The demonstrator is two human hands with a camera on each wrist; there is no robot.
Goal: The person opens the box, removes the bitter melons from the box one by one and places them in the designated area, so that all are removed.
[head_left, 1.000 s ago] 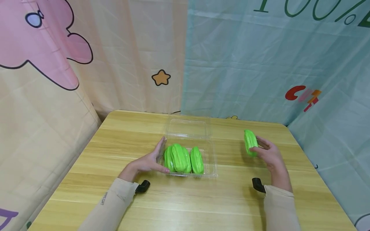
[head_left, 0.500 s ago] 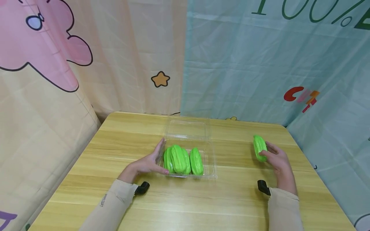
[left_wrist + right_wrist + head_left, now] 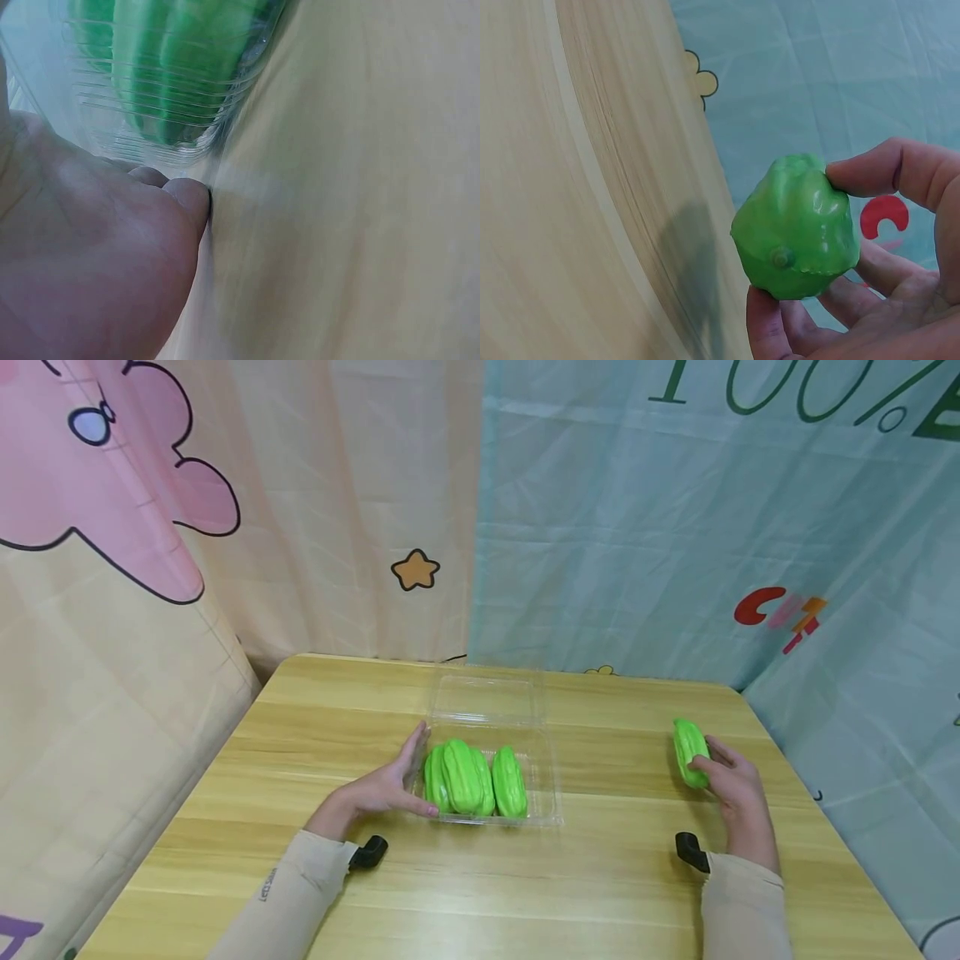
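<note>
My right hand (image 3: pixel 738 789) holds a ridged, bright green gourd (image 3: pixel 691 753) above the right side of the table. In the right wrist view, thumb and fingers pinch the gourd (image 3: pixel 795 232) from both sides, and its nubbed end faces the camera. A clear plastic clamshell box (image 3: pixel 543 777) stands mid-table with its lid (image 3: pixel 486 696) folded back. Several similar gourds (image 3: pixel 463 777) lie inside, most bunched at the left. Against the box's left side rests my left hand (image 3: pixel 378 789), its fingers extended and thumb at the front edge. The left wrist view shows the gourds (image 3: pixel 165 67) through the ribbed plastic.
The wooden table (image 3: pixel 570 893) has rounded far corners. Printed curtains (image 3: pixel 360 493) hang behind it and along both sides. A black wrist mount (image 3: pixel 369 853) sticks out from the left cuff, and another mount (image 3: pixel 691 852) from the right.
My right hand has moved right and slightly toward me with the gourd still held. The left hand and the box have stayed put, with only a slight camera shift.
</note>
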